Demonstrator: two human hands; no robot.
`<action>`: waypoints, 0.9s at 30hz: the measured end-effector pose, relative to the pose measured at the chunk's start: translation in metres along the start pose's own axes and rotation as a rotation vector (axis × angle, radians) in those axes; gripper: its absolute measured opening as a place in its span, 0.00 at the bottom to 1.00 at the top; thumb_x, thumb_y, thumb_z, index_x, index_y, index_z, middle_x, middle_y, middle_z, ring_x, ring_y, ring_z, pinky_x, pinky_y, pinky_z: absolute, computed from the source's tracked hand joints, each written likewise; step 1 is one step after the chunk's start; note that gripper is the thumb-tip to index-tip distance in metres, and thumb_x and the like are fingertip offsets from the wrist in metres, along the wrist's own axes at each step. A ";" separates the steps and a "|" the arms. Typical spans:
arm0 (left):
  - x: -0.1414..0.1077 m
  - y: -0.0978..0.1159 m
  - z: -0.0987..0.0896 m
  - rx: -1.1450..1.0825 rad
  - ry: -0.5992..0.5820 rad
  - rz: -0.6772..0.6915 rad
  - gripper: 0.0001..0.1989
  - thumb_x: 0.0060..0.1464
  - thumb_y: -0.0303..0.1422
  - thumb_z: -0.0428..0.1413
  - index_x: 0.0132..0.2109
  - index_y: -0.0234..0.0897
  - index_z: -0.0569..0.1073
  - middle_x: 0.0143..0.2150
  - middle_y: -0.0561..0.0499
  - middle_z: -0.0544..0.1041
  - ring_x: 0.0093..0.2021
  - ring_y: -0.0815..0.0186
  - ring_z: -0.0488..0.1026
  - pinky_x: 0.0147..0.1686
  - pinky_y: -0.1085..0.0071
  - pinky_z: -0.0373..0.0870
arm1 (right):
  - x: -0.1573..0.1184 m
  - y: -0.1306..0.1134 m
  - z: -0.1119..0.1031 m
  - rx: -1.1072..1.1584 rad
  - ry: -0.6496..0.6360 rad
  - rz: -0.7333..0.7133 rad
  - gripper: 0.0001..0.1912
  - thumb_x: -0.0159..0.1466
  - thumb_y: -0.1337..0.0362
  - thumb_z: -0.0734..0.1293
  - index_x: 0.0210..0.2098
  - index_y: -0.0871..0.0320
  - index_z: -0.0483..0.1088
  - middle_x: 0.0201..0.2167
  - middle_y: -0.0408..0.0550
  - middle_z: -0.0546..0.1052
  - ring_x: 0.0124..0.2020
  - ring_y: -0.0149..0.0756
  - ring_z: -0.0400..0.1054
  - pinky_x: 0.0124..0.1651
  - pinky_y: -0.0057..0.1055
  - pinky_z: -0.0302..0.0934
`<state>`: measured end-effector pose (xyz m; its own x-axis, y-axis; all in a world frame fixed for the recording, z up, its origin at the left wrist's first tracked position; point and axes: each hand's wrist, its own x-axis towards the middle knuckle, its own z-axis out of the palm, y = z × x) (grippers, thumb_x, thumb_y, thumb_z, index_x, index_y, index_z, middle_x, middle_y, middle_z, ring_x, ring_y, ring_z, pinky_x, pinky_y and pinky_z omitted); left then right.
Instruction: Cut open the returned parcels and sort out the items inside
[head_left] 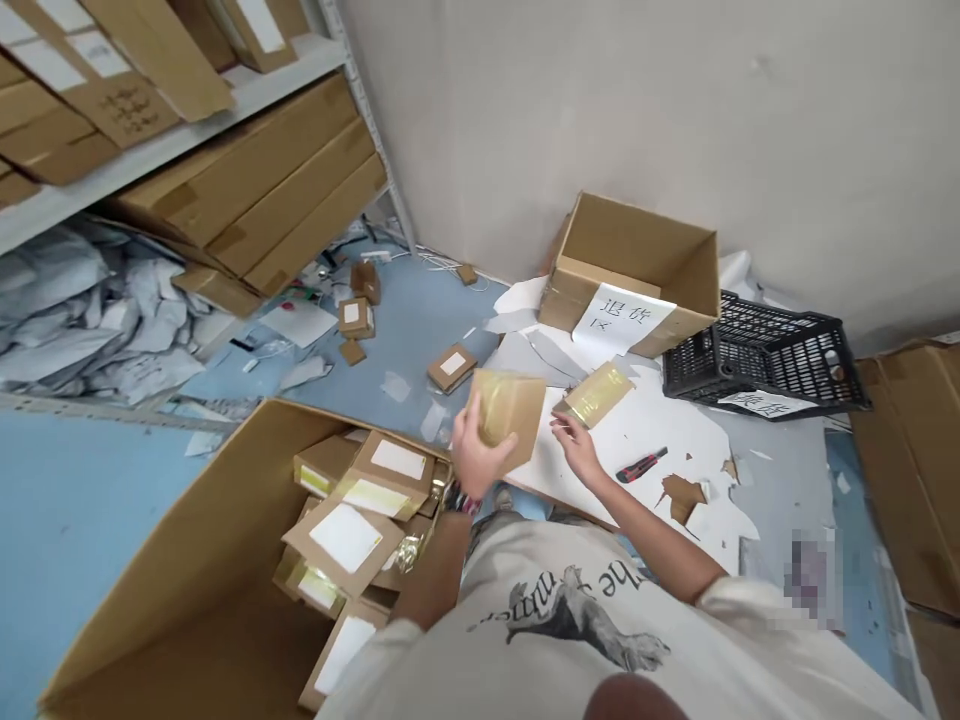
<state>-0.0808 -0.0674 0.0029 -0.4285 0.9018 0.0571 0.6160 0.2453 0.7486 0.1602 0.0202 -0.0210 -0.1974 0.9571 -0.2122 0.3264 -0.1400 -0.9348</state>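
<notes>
Ahead of right grip [577, 447], gold padded mailer [598, 393] on white sheet [660, 500], long axis diagonal; grip narrow, empty, nearly touching. Left grip [480, 455] holds kraft mailer [511, 415].

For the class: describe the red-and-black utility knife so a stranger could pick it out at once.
Find the black plastic crate by the wall. Left of it lies a torn white sheet. On it, beside the person's right hand, is a small red-and-black utility knife, the only tool there.

a stockroom with metal shelving [180, 135], stacked cartons [247, 190], floor-strewn packaging [97, 320]
</notes>
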 end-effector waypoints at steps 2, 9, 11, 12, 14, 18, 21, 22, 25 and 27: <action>0.069 0.041 0.039 0.054 -0.055 0.149 0.57 0.58 0.49 0.73 0.86 0.48 0.59 0.77 0.33 0.66 0.75 0.32 0.67 0.75 0.42 0.66 | -0.004 0.006 -0.036 0.017 0.148 0.018 0.32 0.70 0.39 0.70 0.62 0.54 0.80 0.54 0.58 0.86 0.53 0.51 0.80 0.61 0.52 0.75; 0.167 0.110 0.185 0.167 -0.445 0.190 0.39 0.63 0.46 0.70 0.78 0.51 0.75 0.81 0.33 0.64 0.75 0.33 0.65 0.72 0.33 0.61 | -0.061 0.034 -0.100 0.000 0.256 0.172 0.30 0.68 0.39 0.72 0.57 0.55 0.83 0.51 0.59 0.88 0.52 0.53 0.83 0.61 0.53 0.75; 0.161 0.109 0.204 0.171 -0.498 0.178 0.34 0.68 0.47 0.66 0.77 0.50 0.76 0.84 0.36 0.60 0.79 0.34 0.60 0.74 0.33 0.58 | -0.072 0.042 -0.114 -0.020 0.260 0.207 0.31 0.67 0.38 0.73 0.57 0.55 0.83 0.51 0.59 0.88 0.53 0.54 0.83 0.62 0.53 0.75; 0.155 0.106 0.208 0.168 -0.506 0.177 0.33 0.69 0.47 0.64 0.76 0.49 0.77 0.85 0.36 0.59 0.80 0.36 0.58 0.75 0.34 0.58 | -0.075 0.046 -0.121 -0.034 0.260 0.214 0.31 0.67 0.38 0.73 0.58 0.55 0.83 0.51 0.59 0.88 0.53 0.54 0.83 0.63 0.53 0.74; 0.139 0.095 0.201 0.153 -0.527 0.177 0.31 0.69 0.48 0.64 0.75 0.49 0.78 0.85 0.39 0.61 0.82 0.39 0.57 0.78 0.36 0.57 | -0.073 0.052 -0.130 -0.067 0.249 0.225 0.31 0.66 0.39 0.73 0.57 0.55 0.83 0.52 0.58 0.88 0.53 0.54 0.83 0.63 0.53 0.74; 0.092 0.039 0.121 0.145 -0.303 0.157 0.31 0.70 0.44 0.62 0.77 0.54 0.75 0.83 0.42 0.64 0.83 0.43 0.57 0.82 0.37 0.51 | -0.043 0.049 -0.119 -0.138 0.078 0.208 0.31 0.66 0.39 0.73 0.57 0.54 0.84 0.51 0.59 0.88 0.54 0.55 0.83 0.62 0.52 0.74; 0.038 -0.035 0.024 0.211 0.062 -0.069 0.36 0.70 0.41 0.61 0.80 0.42 0.70 0.84 0.36 0.61 0.83 0.38 0.56 0.82 0.33 0.46 | -0.014 0.029 -0.081 -0.181 -0.098 0.148 0.30 0.68 0.39 0.72 0.57 0.55 0.84 0.53 0.60 0.88 0.54 0.54 0.82 0.62 0.52 0.74; 0.019 -0.063 -0.007 0.251 0.183 -0.195 0.39 0.70 0.42 0.62 0.82 0.39 0.65 0.86 0.34 0.57 0.85 0.37 0.53 0.82 0.33 0.46 | -0.005 0.020 -0.064 -0.187 -0.152 0.124 0.30 0.69 0.39 0.72 0.57 0.55 0.84 0.53 0.60 0.88 0.54 0.54 0.82 0.62 0.51 0.74; -0.026 -0.138 -0.078 0.364 0.297 -0.462 0.56 0.60 0.50 0.72 0.84 0.35 0.58 0.88 0.31 0.50 0.86 0.30 0.43 0.82 0.32 0.44 | 0.015 -0.004 -0.002 -0.189 -0.314 0.039 0.29 0.71 0.41 0.71 0.58 0.56 0.83 0.52 0.60 0.88 0.54 0.52 0.82 0.60 0.49 0.74; -0.041 -0.174 -0.101 0.333 0.289 -0.556 0.59 0.56 0.52 0.74 0.83 0.32 0.58 0.86 0.26 0.54 0.85 0.30 0.46 0.82 0.34 0.48 | 0.020 -0.016 0.043 -0.172 -0.426 -0.021 0.26 0.72 0.44 0.71 0.59 0.55 0.83 0.52 0.57 0.88 0.54 0.50 0.82 0.60 0.47 0.75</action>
<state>-0.2375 -0.1829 -0.0627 -0.8678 0.4923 -0.0671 0.4050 0.7791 0.4785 0.1115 0.0308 -0.0224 -0.5566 0.7645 -0.3252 0.4595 -0.0428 -0.8871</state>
